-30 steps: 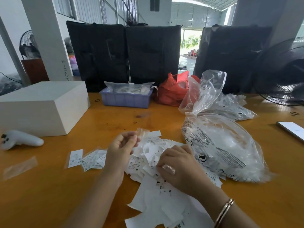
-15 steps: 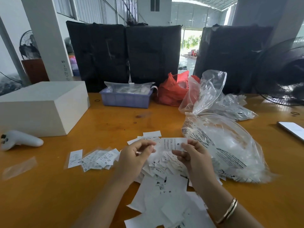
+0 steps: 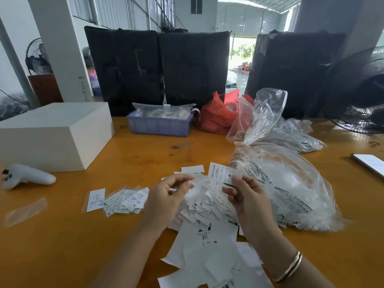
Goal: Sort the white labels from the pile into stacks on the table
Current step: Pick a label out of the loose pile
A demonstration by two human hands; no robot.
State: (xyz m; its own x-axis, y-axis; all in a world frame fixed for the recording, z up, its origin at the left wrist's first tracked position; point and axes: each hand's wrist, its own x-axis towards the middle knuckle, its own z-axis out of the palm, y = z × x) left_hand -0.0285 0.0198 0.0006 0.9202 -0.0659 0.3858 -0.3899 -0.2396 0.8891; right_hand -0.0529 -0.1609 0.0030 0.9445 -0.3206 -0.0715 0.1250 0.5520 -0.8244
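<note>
While the pile of labels (image 3: 207,206) lies spread on the desk (image 3: 62,246), one label marked S (image 3: 221,173) is held up over it, pinched in the narrow grip of the right hand (image 3: 247,196). Nothing is seen held in the curled grip of the left hand (image 3: 168,196). Sorted labels (image 3: 122,199) are laid just left of it

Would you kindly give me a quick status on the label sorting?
Right hand pinches S label. Left hand curled, apparently empty. Pile mostly unsorted. Clear bag crowds the right.
</note>
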